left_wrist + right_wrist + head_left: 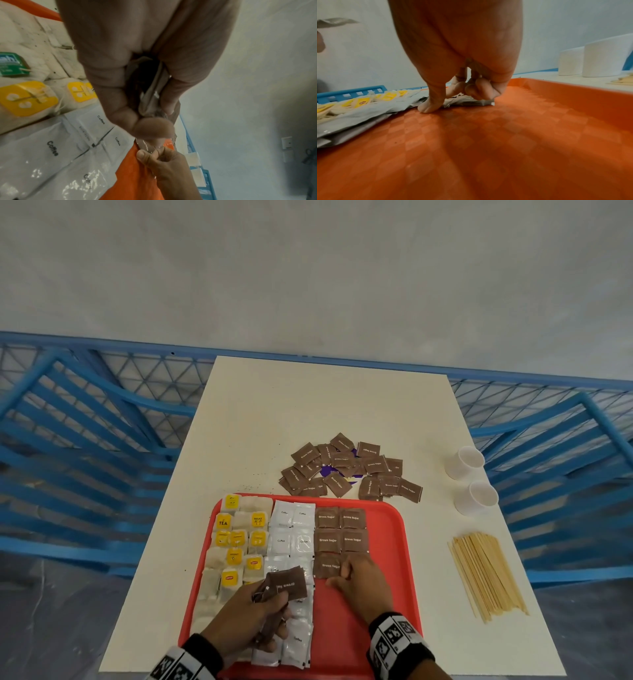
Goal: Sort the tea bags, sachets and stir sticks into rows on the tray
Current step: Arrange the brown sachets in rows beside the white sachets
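My left hand (246,616) grips spare brown sachets (286,585); my right hand (363,585), fingers curled, presses a sixth brown sachet (467,101) onto the red tray (394,529). I see a white bench (308,405), two cups (471,479), blue chairs (85,440), a grey wall (308,268).

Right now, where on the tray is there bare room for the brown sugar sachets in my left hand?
Bare tray lies below the brown sugar rows, between the coffee sachets and the right rim. The tea bags side is packed. Right hand sits at that patch's top.
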Tool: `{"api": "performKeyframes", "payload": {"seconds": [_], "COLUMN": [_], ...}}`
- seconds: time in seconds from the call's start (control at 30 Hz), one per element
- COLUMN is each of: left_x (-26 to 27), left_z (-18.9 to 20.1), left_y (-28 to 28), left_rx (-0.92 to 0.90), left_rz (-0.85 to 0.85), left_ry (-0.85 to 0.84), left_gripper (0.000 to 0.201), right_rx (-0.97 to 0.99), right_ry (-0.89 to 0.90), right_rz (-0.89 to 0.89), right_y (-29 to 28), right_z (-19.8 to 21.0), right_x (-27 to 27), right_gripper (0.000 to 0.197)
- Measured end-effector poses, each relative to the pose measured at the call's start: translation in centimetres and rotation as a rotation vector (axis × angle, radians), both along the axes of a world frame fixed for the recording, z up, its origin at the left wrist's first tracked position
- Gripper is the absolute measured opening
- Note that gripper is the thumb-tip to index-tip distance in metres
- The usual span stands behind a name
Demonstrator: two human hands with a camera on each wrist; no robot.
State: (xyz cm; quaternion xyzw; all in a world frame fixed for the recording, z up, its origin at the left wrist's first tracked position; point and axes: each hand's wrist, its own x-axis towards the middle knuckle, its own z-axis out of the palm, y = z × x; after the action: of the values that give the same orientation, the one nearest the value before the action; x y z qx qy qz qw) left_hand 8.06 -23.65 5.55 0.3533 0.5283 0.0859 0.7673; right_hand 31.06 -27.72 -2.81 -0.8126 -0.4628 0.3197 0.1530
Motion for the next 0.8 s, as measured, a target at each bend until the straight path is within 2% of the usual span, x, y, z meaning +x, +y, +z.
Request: {"api": "performKeyframes", "payload": {"seconds": [0.17,0.27,0.37,0.43,0.5,0.63,0.8], "left_x": [0.4,0.6,1.2,1.9,2.7,3.1,4.0], "left_z": [0.2,0.8,1.4,1.8,2.3,2.6,3.8], "left_y": [0.1,0.3,0.8,1.1,1.2,1.6,2.5], "left_rx": [-0.001,-0.034,-0.066,-0.050,-0.032,0.069,0.330], "left_rz": [0.003,0.010,-0.001,-0.054,-0.104,-0.139,-0.121], "left_ry": [0.000,-0.029,-0.094,-0.129,-0.147,-0.130,-0.097], "left_gripper": [0.021,0.023,0.026,0.027,0.025,0.020,0.024], "right_rx": [0.055,0.179,0.290,0.264,0.234,0.268,0.263], "right_ry": [0.041,0.087,0.354,0.551,0.626,0.688,0.744], "right_rz": [-0.051,-0.128,-0.105,0.038,0.081,-0.131,-0.137], "right_y": [-0.4,-0.9,-0.8,-0.4,0.0,-0.3,-1.2], "right_z": [0.6,1.7,5.7,8.5,9.7,10.6,10.7], "right_x": [0.2,0.5,-0.4,-1.6,-1.9,-0.3,0.5], "right_gripper": [0.042,0.036,0.022,0.013,0.005,0.008,0.010]}}
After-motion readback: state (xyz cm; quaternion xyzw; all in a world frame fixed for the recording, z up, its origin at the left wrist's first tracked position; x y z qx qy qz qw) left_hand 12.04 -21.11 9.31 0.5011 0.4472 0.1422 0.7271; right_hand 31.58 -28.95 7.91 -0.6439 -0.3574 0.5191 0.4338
